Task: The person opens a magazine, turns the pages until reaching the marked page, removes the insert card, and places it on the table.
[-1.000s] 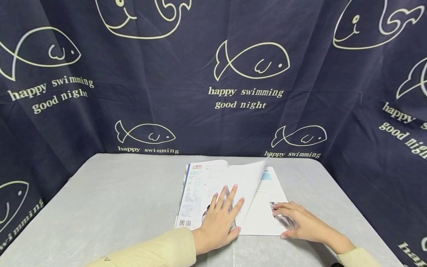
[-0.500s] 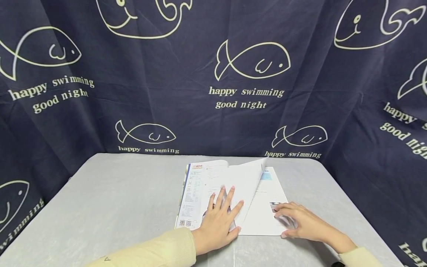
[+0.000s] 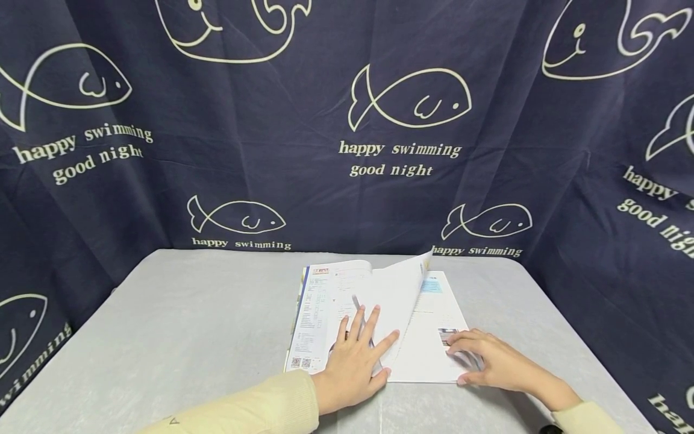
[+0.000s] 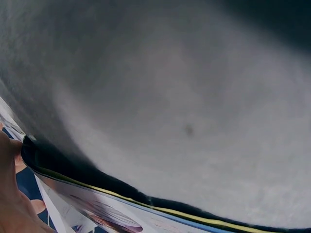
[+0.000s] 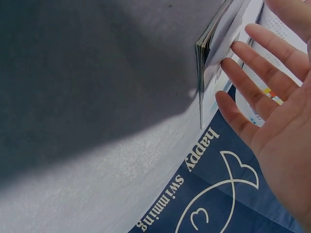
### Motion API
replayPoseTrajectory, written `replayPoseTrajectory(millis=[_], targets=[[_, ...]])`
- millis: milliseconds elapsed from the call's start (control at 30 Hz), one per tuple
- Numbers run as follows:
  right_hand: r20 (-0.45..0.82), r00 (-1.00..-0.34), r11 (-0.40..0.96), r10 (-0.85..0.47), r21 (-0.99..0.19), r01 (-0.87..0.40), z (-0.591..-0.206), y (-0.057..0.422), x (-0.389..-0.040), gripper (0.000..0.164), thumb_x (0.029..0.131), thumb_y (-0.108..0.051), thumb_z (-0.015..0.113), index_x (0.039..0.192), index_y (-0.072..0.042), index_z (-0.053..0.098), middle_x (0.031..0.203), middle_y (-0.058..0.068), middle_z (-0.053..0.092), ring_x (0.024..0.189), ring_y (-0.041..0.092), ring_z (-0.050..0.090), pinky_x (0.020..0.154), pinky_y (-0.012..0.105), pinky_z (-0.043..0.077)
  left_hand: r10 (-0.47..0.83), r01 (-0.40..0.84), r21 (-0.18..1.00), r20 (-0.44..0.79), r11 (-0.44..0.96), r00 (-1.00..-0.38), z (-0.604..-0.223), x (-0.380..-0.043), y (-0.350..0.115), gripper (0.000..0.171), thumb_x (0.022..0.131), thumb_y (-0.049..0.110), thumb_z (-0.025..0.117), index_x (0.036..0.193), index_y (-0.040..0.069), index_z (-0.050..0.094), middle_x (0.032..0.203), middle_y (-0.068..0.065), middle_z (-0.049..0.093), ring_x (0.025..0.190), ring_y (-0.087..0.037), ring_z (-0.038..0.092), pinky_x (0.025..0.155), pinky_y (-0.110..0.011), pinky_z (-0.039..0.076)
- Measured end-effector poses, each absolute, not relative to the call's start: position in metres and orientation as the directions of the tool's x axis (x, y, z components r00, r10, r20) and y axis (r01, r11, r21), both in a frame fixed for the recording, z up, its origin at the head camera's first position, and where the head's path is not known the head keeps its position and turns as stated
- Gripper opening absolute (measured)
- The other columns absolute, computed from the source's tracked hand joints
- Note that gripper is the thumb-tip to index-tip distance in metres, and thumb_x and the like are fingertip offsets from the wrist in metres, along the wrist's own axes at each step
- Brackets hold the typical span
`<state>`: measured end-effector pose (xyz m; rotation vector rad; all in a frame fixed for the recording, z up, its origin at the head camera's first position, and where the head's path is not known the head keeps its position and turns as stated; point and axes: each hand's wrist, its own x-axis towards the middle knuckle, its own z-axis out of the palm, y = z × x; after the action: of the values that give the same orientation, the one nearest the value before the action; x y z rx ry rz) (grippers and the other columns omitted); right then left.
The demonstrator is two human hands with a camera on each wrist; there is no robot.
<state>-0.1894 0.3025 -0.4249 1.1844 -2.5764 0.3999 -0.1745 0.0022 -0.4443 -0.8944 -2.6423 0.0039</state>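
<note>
An open magazine (image 3: 420, 358) with white printed pages lies near the table's front. My left hand (image 3: 352, 364) rests on its left side by the fold, fingers spread and straight. A loose page (image 3: 398, 289) stands partly lifted between the two sides, its upper corner curling up. At the lower right corner of the right page, my right hand (image 3: 496, 364) rests with loosely bent fingers over a small printed picture (image 3: 447, 335). In the right wrist view those fingers (image 5: 265, 68) are long and apart, touching the paper. The left wrist view shows the magazine's edge and part of the left hand.
The magazine lies on a pale grey table (image 3: 206, 325). Behind and on both sides hangs a dark blue curtain (image 3: 303, 132) with fish drawings and lettering. The table's back edge meets this cloth.
The lifted page has swung a little to the left, its upper corner raised slightly. My left fingers have shifted slightly on the paper; the right hand has hardly moved.
</note>
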Motion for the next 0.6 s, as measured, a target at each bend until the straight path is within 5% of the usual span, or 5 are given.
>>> replayPoseTrajectory(millis=[367,600], targets=[[0.372,-0.606,0.591,-0.704,-0.167,-0.789,-0.4207,0.3022,-0.1892,0.034,0.064,-0.02,0.078,0.095,-0.022,0.064,0.101,-0.005,0.065,0.093,0.017,0.058,0.084,0.028,0.042,0.617,0.615,-0.105,0.282,0.781,-0.735,-0.442,-0.1739,0.0015,0.052,0.089,0.046,0.042,0.14,0.038,0.032,0.152,-0.015,0.012,0.137,-0.04,0.018,0.102,-0.058,0.024],[0.384,-0.601,0.58,-0.701,-0.184,-0.794,-0.42,0.3024,-0.1901,0.034,0.063,-0.011,0.075,0.093,-0.02,0.064,0.097,-0.005,0.066,0.091,0.013,0.059,0.093,0.012,0.032,0.629,0.629,-0.093,0.267,0.771,-0.731,-0.4427,-0.1745,0.0008,0.049,0.091,0.044,0.041,0.139,0.036,0.035,0.152,-0.014,0.014,0.137,-0.039,0.017,0.101,-0.057,0.025]])
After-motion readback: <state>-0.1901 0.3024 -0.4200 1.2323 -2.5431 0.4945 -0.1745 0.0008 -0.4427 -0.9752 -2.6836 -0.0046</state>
